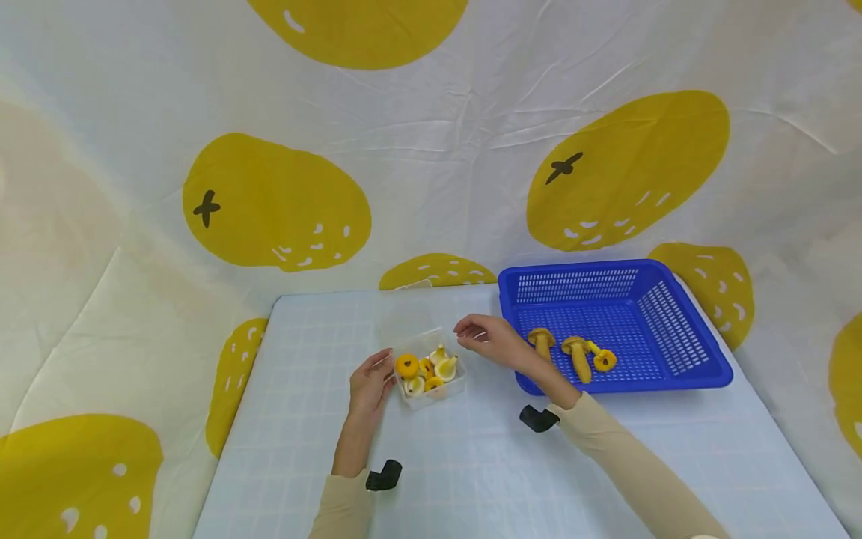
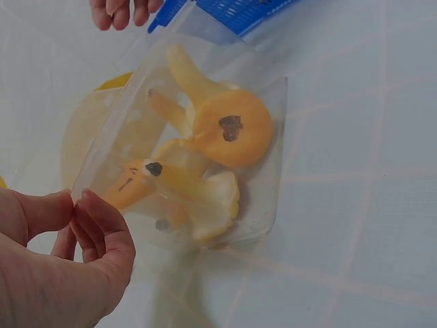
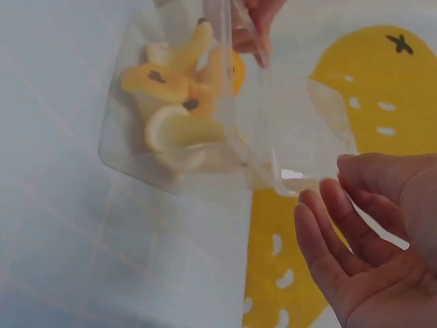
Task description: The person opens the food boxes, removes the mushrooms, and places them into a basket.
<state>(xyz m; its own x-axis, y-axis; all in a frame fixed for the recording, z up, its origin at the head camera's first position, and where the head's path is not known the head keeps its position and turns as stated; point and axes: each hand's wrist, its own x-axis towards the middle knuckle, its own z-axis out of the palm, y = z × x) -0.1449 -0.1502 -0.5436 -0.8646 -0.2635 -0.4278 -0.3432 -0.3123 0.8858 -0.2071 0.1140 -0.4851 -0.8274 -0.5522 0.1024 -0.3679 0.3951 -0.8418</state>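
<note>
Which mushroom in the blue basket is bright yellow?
The rightmost mushroom in the head view, with the ring-like cap. The middle mushroom and the leftmost mushroom, partly behind the forearm, are both tan-brown.

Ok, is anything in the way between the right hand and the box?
Nothing visible. The right hand is by the far right corner of the box; whether they touch, I cannot tell. The basket stands to the right, not between them.
</note>
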